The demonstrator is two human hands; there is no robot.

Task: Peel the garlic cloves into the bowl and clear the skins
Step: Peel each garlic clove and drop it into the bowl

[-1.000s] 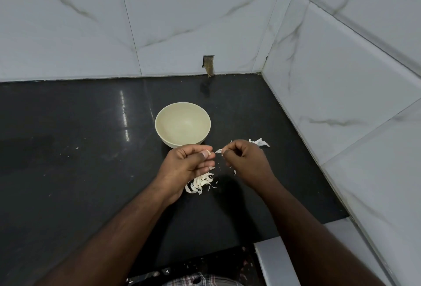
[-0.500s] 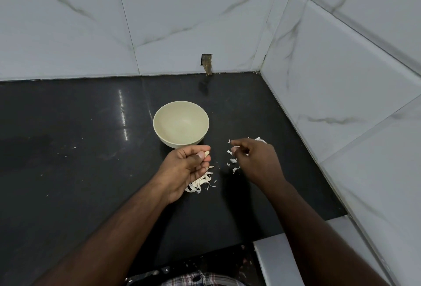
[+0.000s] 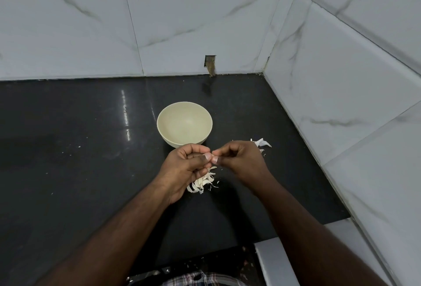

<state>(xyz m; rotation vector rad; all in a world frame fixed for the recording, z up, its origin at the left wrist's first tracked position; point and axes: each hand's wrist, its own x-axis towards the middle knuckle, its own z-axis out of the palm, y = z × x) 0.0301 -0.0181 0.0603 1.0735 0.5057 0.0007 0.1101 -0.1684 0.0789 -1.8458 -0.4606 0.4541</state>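
Two hands are meeting above a black countertop (image 3: pixel 79 171), just in front of one cream bowl (image 3: pixel 184 124). The left hand (image 3: pixel 184 167) is curling its fingers, thumb pressing forward; the right hand (image 3: pixel 241 160) is curling likewise, and both thumbs are pinching one small pale piece (image 3: pixel 213 157) between them, too small to tell whether clove or skin. One pile of garlic cloves and skins (image 3: pixel 202 183) is lying on the countertop, partly under the left hand. A second, smaller scatter of white skins (image 3: pixel 262 143) is lying beyond the right hand. The bowl's interior is showing no contents.
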